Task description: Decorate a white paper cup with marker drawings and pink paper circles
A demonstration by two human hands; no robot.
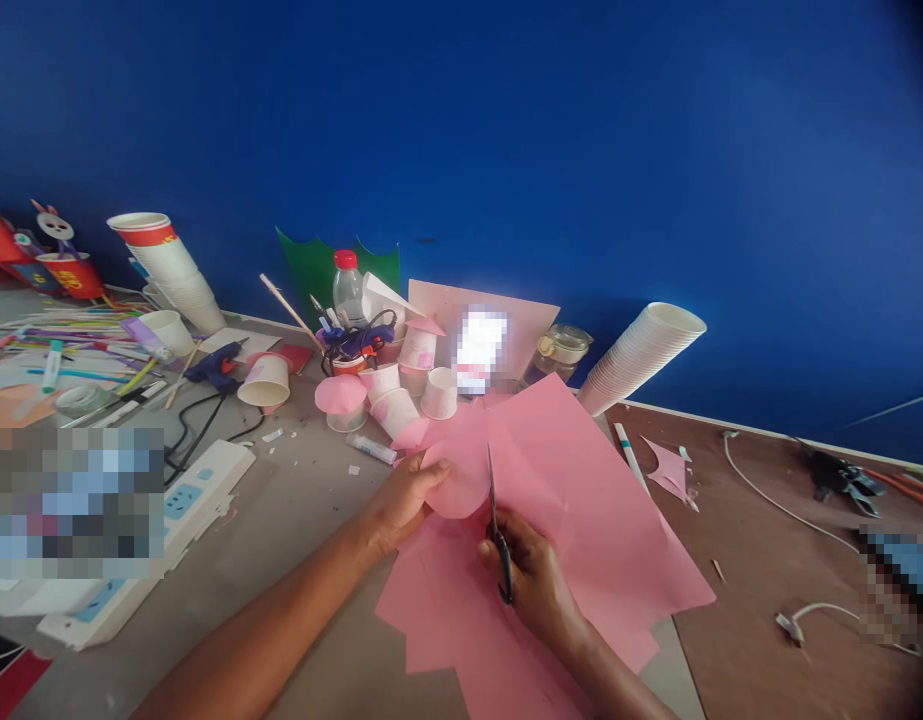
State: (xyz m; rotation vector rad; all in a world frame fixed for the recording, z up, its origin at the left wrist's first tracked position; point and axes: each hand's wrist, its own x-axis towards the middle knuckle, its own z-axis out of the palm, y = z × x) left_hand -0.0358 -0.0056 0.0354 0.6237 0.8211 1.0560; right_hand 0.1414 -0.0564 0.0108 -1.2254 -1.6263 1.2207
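Observation:
My left hand (pixel 412 497) pinches the left edge of a rounded piece of pink paper (pixel 461 478), thumb on top. In my right hand (pixel 532 570) is a pair of scissors (pixel 501 550) with dark handles, its blades pointing away from me along the right edge of the rounded piece. Larger sheets of pink paper (pixel 611 530) with cut, angular edges lie beneath and to the right of both hands. Just beyond stand several white paper cups (pixel 438 392), some with pink paper tops. A small tube (pixel 371 447) lies near my left hand.
A lit phone (pixel 480 350) leans at the back before a pale board. Tall stacks of paper cups stand right (pixel 641 350) and left (pixel 172 275). On the left are a power strip (pixel 183 500) and a glue gun (pixel 217 365). Cables (pixel 787 515) cross the brown surface at right.

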